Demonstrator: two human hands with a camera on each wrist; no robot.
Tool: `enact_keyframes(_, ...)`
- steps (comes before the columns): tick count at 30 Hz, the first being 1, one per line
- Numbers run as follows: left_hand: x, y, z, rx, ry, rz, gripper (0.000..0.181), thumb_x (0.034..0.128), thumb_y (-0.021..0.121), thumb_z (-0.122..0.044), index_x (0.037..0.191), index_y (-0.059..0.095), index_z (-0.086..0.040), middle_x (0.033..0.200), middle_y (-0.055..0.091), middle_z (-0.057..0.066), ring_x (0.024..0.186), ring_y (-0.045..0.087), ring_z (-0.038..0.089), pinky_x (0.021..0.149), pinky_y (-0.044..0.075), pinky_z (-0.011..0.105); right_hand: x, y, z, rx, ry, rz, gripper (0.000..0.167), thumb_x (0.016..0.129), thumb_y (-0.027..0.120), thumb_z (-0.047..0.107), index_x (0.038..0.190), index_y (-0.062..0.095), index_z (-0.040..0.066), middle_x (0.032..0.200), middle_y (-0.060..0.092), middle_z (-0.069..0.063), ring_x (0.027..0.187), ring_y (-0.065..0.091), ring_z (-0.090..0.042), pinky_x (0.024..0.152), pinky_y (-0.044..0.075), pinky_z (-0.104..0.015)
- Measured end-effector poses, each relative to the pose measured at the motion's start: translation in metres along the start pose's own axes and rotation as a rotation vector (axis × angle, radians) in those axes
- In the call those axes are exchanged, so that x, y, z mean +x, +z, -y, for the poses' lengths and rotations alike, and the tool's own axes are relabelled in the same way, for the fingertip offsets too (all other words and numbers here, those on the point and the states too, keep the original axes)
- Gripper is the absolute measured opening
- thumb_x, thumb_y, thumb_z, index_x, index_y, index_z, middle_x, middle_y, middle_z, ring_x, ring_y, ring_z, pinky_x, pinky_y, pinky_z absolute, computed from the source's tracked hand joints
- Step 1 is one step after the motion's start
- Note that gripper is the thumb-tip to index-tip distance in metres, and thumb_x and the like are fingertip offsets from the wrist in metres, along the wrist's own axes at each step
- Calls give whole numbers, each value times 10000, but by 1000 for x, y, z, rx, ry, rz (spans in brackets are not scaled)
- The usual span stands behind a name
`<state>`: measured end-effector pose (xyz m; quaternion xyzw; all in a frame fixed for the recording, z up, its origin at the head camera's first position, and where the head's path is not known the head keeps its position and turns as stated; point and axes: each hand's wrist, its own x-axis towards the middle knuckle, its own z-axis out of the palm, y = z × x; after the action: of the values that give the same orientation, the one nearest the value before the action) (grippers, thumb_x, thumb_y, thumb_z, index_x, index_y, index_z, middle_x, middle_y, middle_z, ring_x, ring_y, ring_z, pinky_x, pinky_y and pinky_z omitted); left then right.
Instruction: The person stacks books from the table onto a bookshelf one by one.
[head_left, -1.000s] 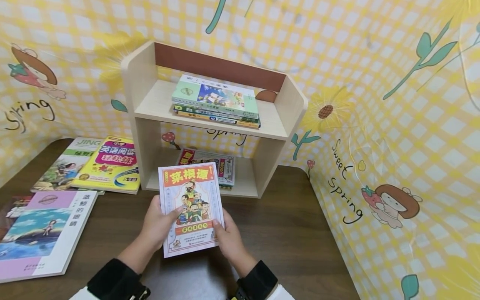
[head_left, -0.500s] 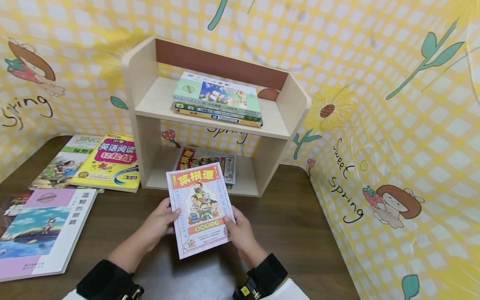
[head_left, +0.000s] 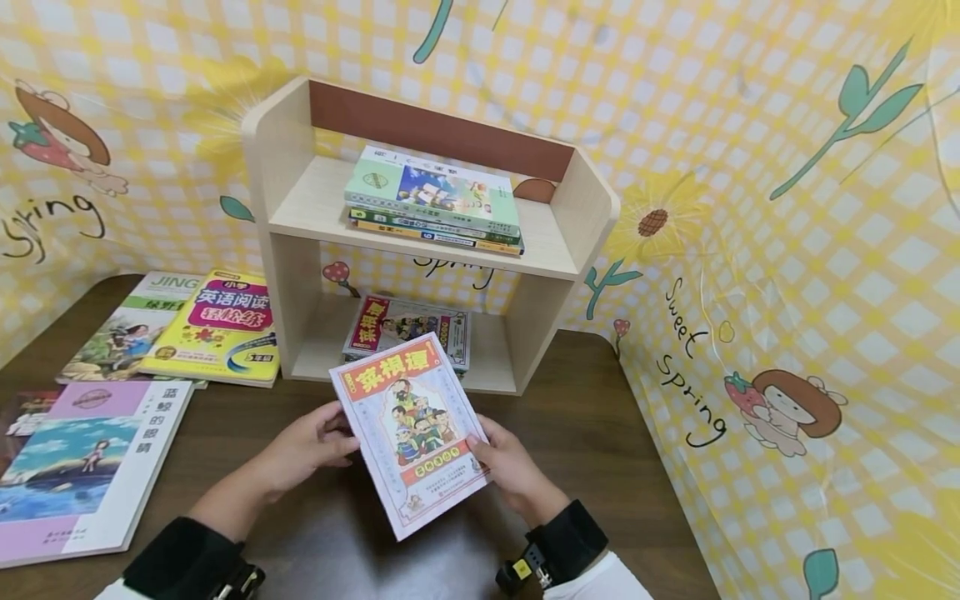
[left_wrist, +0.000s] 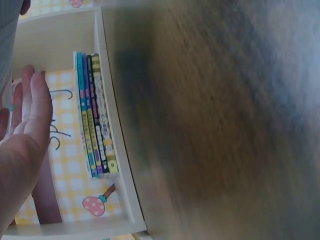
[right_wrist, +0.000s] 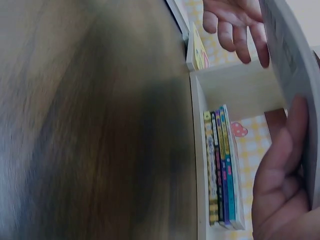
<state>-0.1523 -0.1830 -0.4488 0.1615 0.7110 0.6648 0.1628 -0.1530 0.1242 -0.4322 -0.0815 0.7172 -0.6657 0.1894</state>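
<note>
A white book with a red title band (head_left: 420,437) is tilted above the table, in front of the shelf. My right hand (head_left: 513,467) pinches its lower right edge, thumb on the cover; the right wrist view shows that hand's fingers (right_wrist: 287,165) behind the book (right_wrist: 295,60). Just off the book's left edge is my left hand (head_left: 311,446), its fingers loosely bent with nothing held. In the left wrist view the left hand (left_wrist: 27,120) has its fingers extended beside the book.
A two-tier wooden shelf (head_left: 281,292) stands behind, with a book stack (head_left: 431,200) on the upper board and another (head_left: 408,325) on the lower. Left on the table (head_left: 600,467) lie a yellow book (head_left: 217,329), a green-and-white one (head_left: 123,333) and a purple-and-blue one (head_left: 82,467).
My left hand has let go of the book and moved left. The right hand has shifted right and slightly down with the book, which has turned counterclockwise.
</note>
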Motion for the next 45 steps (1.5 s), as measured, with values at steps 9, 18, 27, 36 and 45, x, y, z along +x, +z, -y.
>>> enact_keyframes(9,-7,-9,-11,62,11,-113,949,830,774,-170,1512,134,-7,1335,444,287,1144,550,360,842,547,306,-3,-26,13,-59,32,248,475,1025,462,169,1449,359,-18,938,676,-7,778,669,-115,678,539,-245)
enact_keyframes(18,-8,-11,-20,109,83,54,1108,734,847,-122,1531,84,-17,1374,401,291,1082,571,282,834,535,258,4,-43,32,-203,85,333,455,1021,470,154,1446,395,11,982,685,-65,772,681,-135,663,550,-246)
enact_keyframes(27,-8,-1,-22,97,148,137,1165,739,838,-102,1543,-4,-55,1498,259,284,1136,579,250,886,508,248,9,-46,39,-206,53,363,454,1014,491,163,1418,418,-32,955,691,-38,758,681,-123,658,550,-236)
enact_keyframes(36,-9,4,-26,166,108,59,1151,746,840,-156,1545,22,-40,1516,254,285,1157,543,369,871,495,213,12,-44,32,-58,71,192,449,972,557,120,1368,469,-71,873,707,-3,698,683,-115,615,554,-222)
enact_keyframes(45,-15,14,-21,-10,73,-8,1108,780,806,-103,1545,9,-36,1471,321,314,1059,610,134,860,514,223,15,-23,38,160,77,-269,381,968,565,170,1308,538,1,881,688,-39,676,672,-128,595,556,-234)
